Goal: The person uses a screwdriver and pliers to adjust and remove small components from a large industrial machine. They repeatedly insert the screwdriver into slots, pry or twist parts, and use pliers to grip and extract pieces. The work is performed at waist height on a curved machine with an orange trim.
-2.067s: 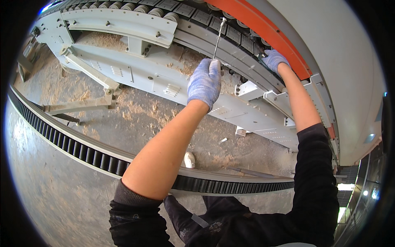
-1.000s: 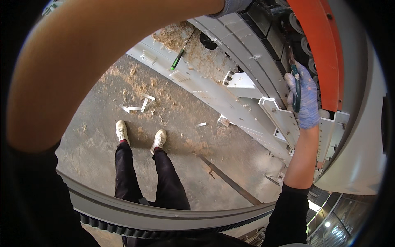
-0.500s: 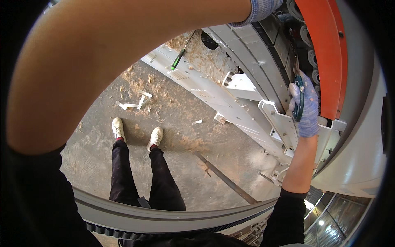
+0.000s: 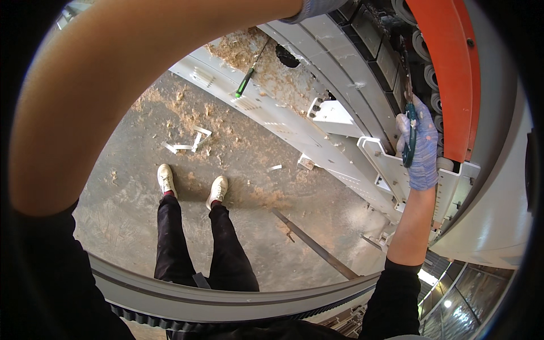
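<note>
My right hand (image 4: 423,148), in a bluish-grey knit glove, is closed round the dark green handles of a pair of scissors (image 4: 409,122). Their dark, stained blades point away from me into the gap between a row of dark blocks (image 4: 387,67) and a line of rollers (image 4: 420,45). A curved orange guard (image 4: 453,79) runs along the right of the rollers. My left arm arches across the upper left. Of my left hand (image 4: 318,8) only the gloved wrist part shows at the top edge; its fingers are out of the picture.
A screwdriver (image 4: 245,83) with a green and black handle lies on the machine's ledge, among wood shavings (image 4: 238,50). White strips (image 4: 192,141) and more shavings litter the concrete floor. A metal bar (image 4: 314,243) slants across the floor. White brackets (image 4: 382,161) jut out beside my right wrist.
My left hand has shifted left along the top edge. The right hand stays nearly in place, still holding the scissors. The view has shifted slightly.
</note>
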`<state>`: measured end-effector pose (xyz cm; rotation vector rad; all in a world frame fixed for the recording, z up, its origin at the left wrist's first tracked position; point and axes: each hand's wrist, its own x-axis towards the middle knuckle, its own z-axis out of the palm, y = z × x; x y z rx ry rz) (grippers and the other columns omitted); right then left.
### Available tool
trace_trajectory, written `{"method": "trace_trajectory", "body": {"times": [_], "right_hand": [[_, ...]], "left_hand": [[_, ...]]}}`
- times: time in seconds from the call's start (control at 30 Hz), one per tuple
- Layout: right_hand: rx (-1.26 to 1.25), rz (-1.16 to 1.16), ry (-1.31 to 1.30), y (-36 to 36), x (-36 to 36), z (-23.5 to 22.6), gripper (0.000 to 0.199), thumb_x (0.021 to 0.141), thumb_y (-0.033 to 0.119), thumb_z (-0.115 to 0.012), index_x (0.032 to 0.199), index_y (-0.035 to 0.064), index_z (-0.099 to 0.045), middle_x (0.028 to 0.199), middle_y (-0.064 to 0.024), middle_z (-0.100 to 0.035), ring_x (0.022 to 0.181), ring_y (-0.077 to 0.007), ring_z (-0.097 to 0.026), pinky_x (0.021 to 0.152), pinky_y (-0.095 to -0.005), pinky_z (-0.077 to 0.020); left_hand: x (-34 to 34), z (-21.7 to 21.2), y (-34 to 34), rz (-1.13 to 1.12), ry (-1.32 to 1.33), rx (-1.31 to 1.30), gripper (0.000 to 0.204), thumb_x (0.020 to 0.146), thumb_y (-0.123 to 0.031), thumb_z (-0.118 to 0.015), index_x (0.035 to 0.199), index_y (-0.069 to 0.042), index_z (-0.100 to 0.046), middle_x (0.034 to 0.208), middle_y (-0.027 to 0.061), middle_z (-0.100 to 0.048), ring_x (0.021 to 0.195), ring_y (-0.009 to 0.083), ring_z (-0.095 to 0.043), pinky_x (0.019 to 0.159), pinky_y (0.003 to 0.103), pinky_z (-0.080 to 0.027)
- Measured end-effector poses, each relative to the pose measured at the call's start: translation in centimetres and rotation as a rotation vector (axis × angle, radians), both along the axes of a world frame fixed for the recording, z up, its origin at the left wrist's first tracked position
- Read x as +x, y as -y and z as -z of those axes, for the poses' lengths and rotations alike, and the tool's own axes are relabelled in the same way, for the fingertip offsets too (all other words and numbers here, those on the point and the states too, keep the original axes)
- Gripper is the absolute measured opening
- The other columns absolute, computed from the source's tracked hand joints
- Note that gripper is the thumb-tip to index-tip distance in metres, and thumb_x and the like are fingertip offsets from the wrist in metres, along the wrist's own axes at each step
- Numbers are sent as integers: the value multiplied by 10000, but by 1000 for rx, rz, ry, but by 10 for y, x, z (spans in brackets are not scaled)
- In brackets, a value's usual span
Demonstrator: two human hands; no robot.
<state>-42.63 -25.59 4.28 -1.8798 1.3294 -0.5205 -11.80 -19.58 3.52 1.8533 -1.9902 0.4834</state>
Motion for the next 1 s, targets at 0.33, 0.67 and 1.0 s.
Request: {"method": "trace_trajectory", "body": {"times": [0.33, 0.67, 1.0], "right_hand": [[-4, 17, -29, -2, -2, 1, 472, 893, 38, -670, 1337, 53, -510, 760, 49, -515, 512, 19, -401, 422, -156, -349], [-7, 31, -28, -3, -2, 4, 480, 890, 38, -669, 1340, 47, -502, 741, 54, -491, 518, 15, -388, 424, -168, -323], [-60, -29, -194, -6, 6, -6, 496, 905, 97, -656, 1374, 83, -498, 757, 56, -494, 532, 13, -419, 425, -151, -350]], "left_hand": [[-13, -6, -1, -46, 121, 6, 128, 767, -117, -636, 833, -62, -731, 813, 118, -714, 796, 266, -716, 649, 382, -565], [-28, -4, -3, -81, 13, 69, 140, 754, -105, -671, 871, -82, -744, 866, 126, -728, 870, 262, -713, 718, 364, -566], [-20, -25, 2, -58, -88, 233, 170, 762, -95, -679, 916, -66, -743, 914, 163, -725, 892, 288, -711, 766, 377, -556]]}}
